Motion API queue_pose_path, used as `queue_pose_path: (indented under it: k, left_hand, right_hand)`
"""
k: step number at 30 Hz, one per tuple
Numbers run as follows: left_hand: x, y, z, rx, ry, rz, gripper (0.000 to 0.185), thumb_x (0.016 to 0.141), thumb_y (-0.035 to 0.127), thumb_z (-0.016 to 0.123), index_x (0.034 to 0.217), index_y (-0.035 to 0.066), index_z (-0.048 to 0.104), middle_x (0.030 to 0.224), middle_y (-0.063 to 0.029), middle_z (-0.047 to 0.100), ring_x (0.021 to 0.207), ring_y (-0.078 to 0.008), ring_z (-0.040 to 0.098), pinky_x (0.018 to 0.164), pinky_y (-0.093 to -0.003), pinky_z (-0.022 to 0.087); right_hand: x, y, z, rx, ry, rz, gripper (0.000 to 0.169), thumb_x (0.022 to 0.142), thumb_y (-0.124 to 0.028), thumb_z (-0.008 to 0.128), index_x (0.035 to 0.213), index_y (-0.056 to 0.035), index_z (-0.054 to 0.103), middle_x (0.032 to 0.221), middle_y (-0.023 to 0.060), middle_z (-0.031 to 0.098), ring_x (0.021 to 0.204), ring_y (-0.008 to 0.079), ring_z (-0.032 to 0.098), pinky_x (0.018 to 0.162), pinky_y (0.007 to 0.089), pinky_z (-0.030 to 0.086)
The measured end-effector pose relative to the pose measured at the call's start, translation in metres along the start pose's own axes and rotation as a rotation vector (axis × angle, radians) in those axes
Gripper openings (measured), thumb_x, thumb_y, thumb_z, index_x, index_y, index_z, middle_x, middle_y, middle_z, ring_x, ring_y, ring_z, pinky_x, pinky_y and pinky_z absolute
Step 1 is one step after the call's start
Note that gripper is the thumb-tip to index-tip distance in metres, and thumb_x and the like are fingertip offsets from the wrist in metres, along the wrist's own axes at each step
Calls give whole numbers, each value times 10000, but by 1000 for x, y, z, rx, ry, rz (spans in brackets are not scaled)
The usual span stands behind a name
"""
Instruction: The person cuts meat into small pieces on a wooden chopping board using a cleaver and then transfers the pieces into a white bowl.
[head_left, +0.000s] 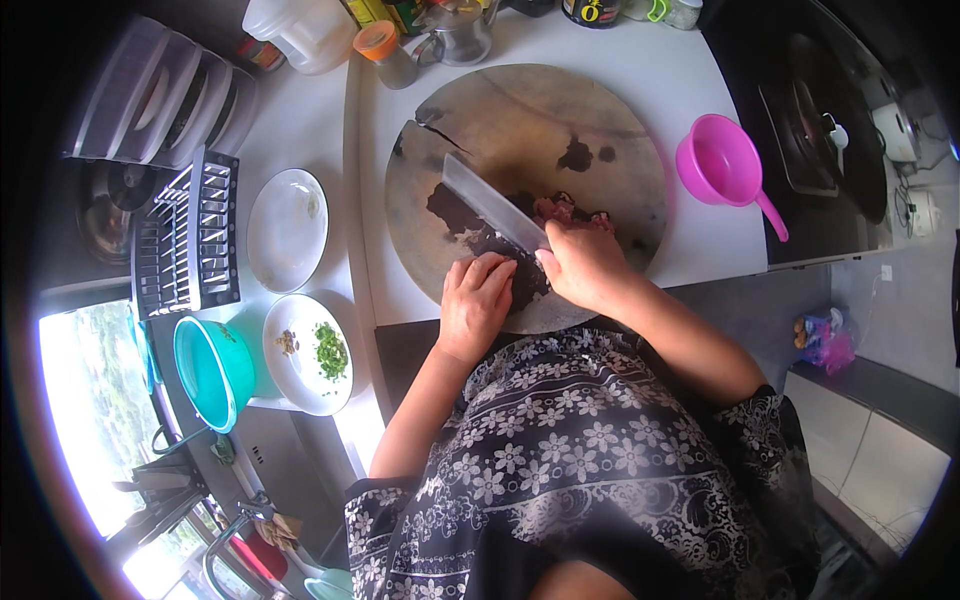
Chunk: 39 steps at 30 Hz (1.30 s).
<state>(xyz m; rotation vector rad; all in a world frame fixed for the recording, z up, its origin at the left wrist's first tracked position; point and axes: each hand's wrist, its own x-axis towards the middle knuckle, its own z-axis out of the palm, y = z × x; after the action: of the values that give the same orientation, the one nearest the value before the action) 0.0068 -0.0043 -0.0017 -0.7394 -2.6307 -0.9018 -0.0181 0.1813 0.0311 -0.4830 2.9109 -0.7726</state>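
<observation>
A large round wooden chopping board lies before me, cracked at its upper left edge. My right hand grips a cleaver whose broad blade points up and to the left across the board. Beside the blade, my left hand rests with bent fingers at the board's near edge; whether it holds a piece of food down cannot be seen. Pinkish chopped meat lies just beyond my right hand. Dark patches and pale scraps show on the wood around the blade.
A pink plastic ladle lies right of the board, near a black cooktop. To the left are an empty white plate, a plate with chopped green onion, a teal bowl and a dish rack. A metal pot stands behind.
</observation>
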Motion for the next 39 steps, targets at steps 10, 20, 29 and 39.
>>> queue_pose_path:
  k: [10,20,29,39]
  left_hand:
    - [-2,-9,3,-132,-38,-33,237,672,-17,681,898,31,631,975,-103,609,874,-311,572,778,-379,487]
    - [-9,-9,3,-151,16,-46,199,662,-30,684,839,31,617,950,-87,608,874,-294,578,772,-367,498]
    - [-5,-11,-3,-104,14,-6,205,659,-58,674,833,35,618,924,-82,616,824,-284,588,738,-354,504]
    - [-2,-4,-7,-97,73,-102,182,665,-36,695,817,32,621,916,-88,626,839,-283,593,740,-362,504]
  right_hand:
    - [-7,-22,2,-10,-85,-62,116,715,-60,582,805,-37,514,593,162,615,578,327,649,529,434,517]
    - [5,-9,6,-48,-92,-37,148,737,-126,602,813,-24,527,609,147,623,584,318,654,519,428,515]
    - [26,-20,18,26,-67,-23,154,762,-154,610,810,-28,536,620,174,620,603,349,648,563,443,519]
    - [-5,-18,-7,-20,-101,-56,188,861,-191,574,827,-25,495,588,156,591,553,358,611,522,458,490]
